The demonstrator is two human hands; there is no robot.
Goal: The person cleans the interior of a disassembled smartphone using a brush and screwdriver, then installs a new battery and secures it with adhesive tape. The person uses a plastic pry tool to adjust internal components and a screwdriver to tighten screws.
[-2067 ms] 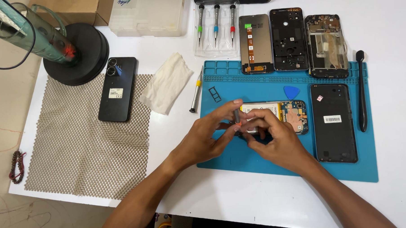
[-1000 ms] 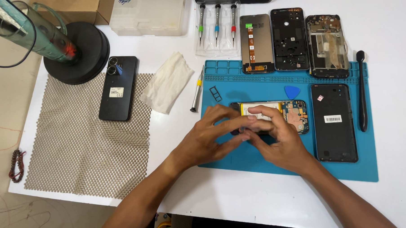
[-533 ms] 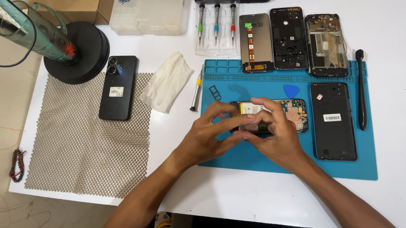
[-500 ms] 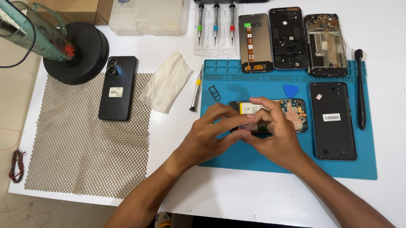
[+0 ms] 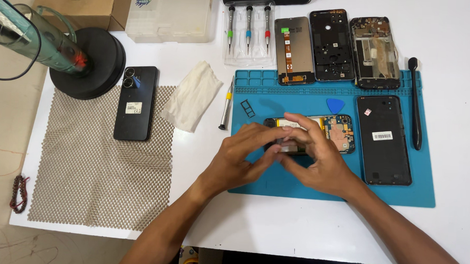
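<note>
An opened phone [image 5: 335, 131] with its circuit board and yellow-edged battery exposed lies on the blue repair mat [image 5: 410, 190]. My left hand [image 5: 242, 161] and my right hand [image 5: 320, 161] meet over its left half, fingers pinching at the battery area and hiding it. I cannot tell if a small part is held between the fingers. A blue triangular pick [image 5: 335, 105] lies just above the phone. A black SIM tray [image 5: 247, 107] rests at the mat's left.
A black back cover [image 5: 384, 138] lies right of the phone, with a black spudger [image 5: 415, 104] beyond it. Several phone parts [image 5: 332, 44] line the mat's top. A yellow-handled screwdriver [image 5: 226, 103], cloth [image 5: 192, 95], whole black phone [image 5: 136, 102], mesh pad [image 5: 95, 179] and lamp base [image 5: 89, 64] sit left.
Both hands have stayed over the opened phone, with the fingers shifting slightly on its left end. Nothing else on the table has moved.
</note>
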